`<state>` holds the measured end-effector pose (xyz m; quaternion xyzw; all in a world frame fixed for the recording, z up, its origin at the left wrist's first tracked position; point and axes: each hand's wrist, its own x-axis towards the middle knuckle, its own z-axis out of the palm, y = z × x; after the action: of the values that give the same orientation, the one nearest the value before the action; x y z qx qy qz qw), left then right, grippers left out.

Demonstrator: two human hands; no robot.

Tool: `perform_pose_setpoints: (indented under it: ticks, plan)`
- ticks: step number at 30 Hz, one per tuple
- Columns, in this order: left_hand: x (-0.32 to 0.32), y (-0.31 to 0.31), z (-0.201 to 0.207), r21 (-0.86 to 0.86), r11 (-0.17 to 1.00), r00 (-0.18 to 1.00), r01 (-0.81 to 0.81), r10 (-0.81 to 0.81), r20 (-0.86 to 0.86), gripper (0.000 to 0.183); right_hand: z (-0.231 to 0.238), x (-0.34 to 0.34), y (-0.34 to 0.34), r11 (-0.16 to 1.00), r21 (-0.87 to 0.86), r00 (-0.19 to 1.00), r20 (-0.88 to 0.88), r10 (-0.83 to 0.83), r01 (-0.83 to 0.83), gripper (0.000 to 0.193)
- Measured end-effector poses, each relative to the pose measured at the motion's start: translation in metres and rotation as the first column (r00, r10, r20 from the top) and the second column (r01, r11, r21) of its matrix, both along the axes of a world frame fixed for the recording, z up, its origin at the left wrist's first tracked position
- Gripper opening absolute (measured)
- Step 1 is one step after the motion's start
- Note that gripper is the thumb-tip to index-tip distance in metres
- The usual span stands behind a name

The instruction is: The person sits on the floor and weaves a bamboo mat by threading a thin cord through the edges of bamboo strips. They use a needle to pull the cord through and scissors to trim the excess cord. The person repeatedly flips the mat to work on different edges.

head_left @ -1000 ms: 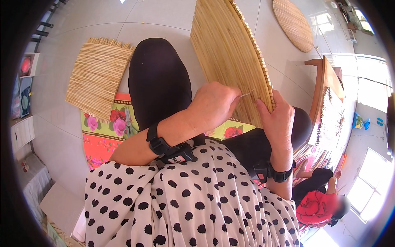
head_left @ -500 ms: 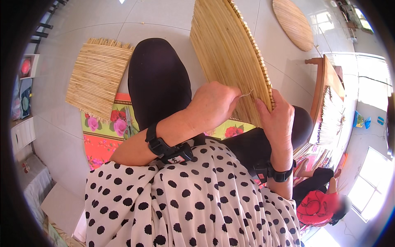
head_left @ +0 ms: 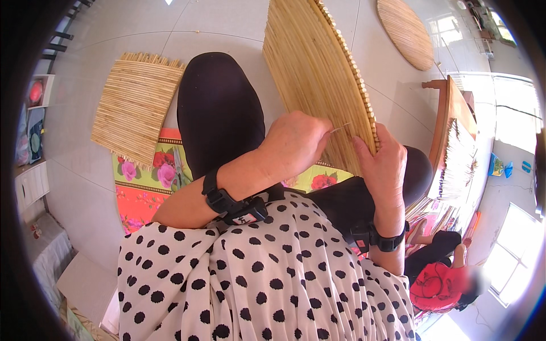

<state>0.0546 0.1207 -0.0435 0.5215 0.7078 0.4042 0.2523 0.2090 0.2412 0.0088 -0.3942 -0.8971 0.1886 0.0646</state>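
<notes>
We hold a large round mat of pale woven straw with a beaded rim [head_left: 318, 74] tilted on edge above our lap, its lower part resting between our two hands. Our left hand [head_left: 296, 142] is curled at the mat's face, its fingers pinched shut on a thin pale strand or needle [head_left: 340, 129] that pokes toward the rim. Our right hand [head_left: 384, 165] grips the mat's lower edge, fingers closed around the rim. Both wrists wear black bands. Our knees in black trousers [head_left: 219, 111] rise beneath the mat, over a bright floral cloth [head_left: 148, 182]. On the tiled floor [head_left: 85, 85] to our left lies a square straw mat with fringed ends [head_left: 136, 102]; another round straw mat [head_left: 406, 31] lies well apart, ahead on our right. A person in red [head_left: 441, 284] sits low at right.
</notes>
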Motion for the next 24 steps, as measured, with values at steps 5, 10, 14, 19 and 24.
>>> perform_pose_setpoints:
  ticks: [5, 10, 14, 19, 24]
  plan:
    - [0.000, 0.001, -0.003, -0.002, 1.000, 0.999, 0.009, -0.009, -0.033, 0.012, 0.001, -0.001, -0.003, 1.000, -0.025, 1.000, 0.000, 0.000, 0.000, 0.039]
    - [-0.004, -0.002, -0.002, -0.025, 0.999, 0.996, 0.031, -0.033, -0.077, 0.014, 0.007, 0.001, -0.003, 0.993, -0.097, 0.996, -0.064, 0.060, -0.066, 0.031]
    - [-0.009, -0.013, 0.001, -0.006, 1.000, 0.987, 0.029, -0.029, -0.161, 0.013, 0.014, 0.004, -0.004, 0.945, -0.289, 0.984, -0.139, 0.114, -0.150, 0.041]
    - [-0.019, -0.027, -0.006, 0.103, 0.994, 0.990, 0.035, -0.020, -0.136, 0.010, 0.001, 0.018, -0.001, 0.796, -0.539, 0.943, -0.310, 0.118, -0.276, 0.056]
    - [-0.023, -0.040, 0.004, -0.012, 1.000, 0.999, 0.026, -0.026, -0.021, 0.009, -0.005, 0.023, -0.005, 0.646, -0.673, 0.913, -0.398, 0.093, -0.359, 0.065]
